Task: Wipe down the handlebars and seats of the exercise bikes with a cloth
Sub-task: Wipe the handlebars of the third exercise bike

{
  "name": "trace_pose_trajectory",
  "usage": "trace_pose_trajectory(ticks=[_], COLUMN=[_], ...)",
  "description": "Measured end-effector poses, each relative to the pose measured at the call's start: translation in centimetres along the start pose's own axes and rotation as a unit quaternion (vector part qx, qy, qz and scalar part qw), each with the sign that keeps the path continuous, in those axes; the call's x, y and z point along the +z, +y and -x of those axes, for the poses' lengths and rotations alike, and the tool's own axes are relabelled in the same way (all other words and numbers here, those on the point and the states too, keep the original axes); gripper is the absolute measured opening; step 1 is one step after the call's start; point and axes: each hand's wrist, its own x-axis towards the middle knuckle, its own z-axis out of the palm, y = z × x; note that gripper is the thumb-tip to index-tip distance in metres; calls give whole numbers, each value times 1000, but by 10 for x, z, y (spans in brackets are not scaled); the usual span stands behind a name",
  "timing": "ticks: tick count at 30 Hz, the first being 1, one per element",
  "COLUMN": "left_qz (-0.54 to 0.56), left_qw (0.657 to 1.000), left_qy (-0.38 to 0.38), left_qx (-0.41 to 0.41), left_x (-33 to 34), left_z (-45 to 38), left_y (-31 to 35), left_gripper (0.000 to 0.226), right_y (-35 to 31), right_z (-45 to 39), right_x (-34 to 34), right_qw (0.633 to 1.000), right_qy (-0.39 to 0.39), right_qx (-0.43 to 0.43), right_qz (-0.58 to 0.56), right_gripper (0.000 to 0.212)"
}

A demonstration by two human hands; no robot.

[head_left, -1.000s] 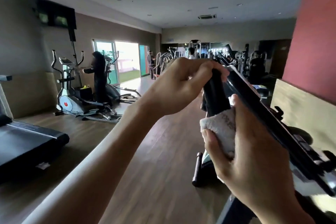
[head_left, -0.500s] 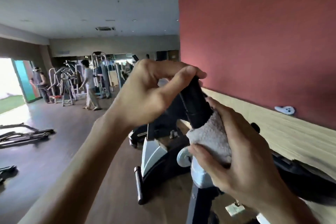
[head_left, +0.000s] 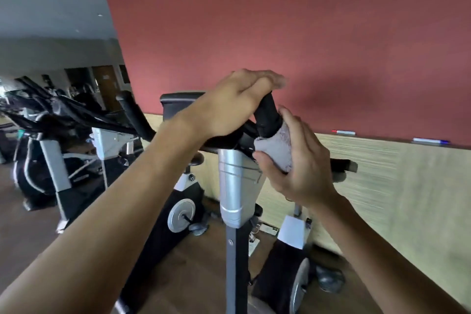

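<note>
Both of my bare forearms reach up from the bottom of the view toward one upright black foam handlebar grip (head_left: 267, 116). Its long axis runs nearly vertical, tilted slightly left at the top, its free end pointing up toward the red wall (head_left: 280, 20). My right hand (head_left: 300, 163) curls round the lower part of the grip with a pale grey terry cloth (head_left: 276, 151) wrapped between palm and foam; the fingers clench the cloth against the bar. My left hand (head_left: 234, 102) sits on the top end of the same grip, fingers bent over the tip and clasping it, thumb side toward me.

Just below the hands a silver metal stem (head_left: 233, 181) carries the handlebar and drops into a dark grey post (head_left: 235, 262) that stands between my arms. A second black grip (head_left: 341, 164) sticks out to the right, partly hidden behind my right wrist. Lower right, a black and white bike body with a silver flywheel (head_left: 297, 285) stands on the brown wood floor (head_left: 201, 275).

Behind my left arm a black console panel (head_left: 175, 104) and another black grip (head_left: 135, 115) leaning left show, with a silver disc (head_left: 181, 215) on the frame under them. Farther left stand more black and silver machines (head_left: 51, 135), blurred. Along the beige wood wall panel (head_left: 407, 186), on its ledge, lie two pens (head_left: 344, 132), well apart.
</note>
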Motion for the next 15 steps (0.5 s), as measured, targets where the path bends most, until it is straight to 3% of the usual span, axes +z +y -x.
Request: trace_pose_trajectory(ticks=[6,11,13,15], left_qz=[55,34,34,23], left_qw=[995,994,991,987], left_qy=[-70,-95,-114,-145], left_qx=[-42,-33,-55,-63], left_x=[-10,-12,-14,-19], left_z=[-2,0,1,-1], left_y=[4,5,5,2], left_gripper=[56,64,84,87], right_y=[-51,-44,-38,-36], right_z=[-37,-21,-8,-3], right_x=[16,12,10,11], right_qw=[983,983,984,984], right_qy=[94,59,42,37], right_qx=[87,103,100,97], right_qz=[130,142,143,142], right_gripper=[70,73,76,77])
